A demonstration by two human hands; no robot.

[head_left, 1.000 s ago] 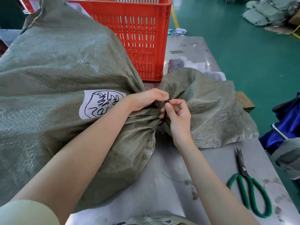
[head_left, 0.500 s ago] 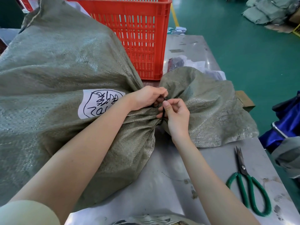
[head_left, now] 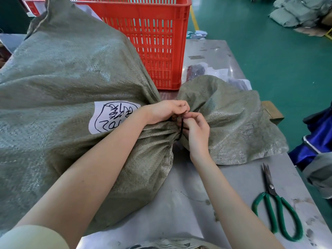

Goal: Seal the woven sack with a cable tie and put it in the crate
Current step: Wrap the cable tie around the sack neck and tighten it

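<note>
A large grey-green woven sack (head_left: 68, 83) lies on its side on the metal table, filling the left half of the view, with a white handwritten label (head_left: 111, 116) on it. Its neck is gathered at the centre, and the loose mouth fans out to the right. A thin black cable tie (head_left: 181, 127) runs around the gathered neck. My left hand (head_left: 167, 110) pinches the tie from the left, above the neck. Fingers of my right hand (head_left: 196, 131) close on the tie from the right. The red slatted plastic crate (head_left: 154, 38) stands just behind the sack.
Green-handled scissors (head_left: 274, 209) lie on the metal table (head_left: 179, 203) at the right front. Plastic packets (head_left: 206, 71) sit beside the crate. A cardboard piece (head_left: 272, 110) pokes out past the sack's mouth. Blue fabric (head_left: 318, 133) hangs off the right edge; more sacks (head_left: 294, 13) lie on the green floor.
Both hands stayed at the sack's neck with small finger movements on the tie. More of the black tie shows between the hands now.
</note>
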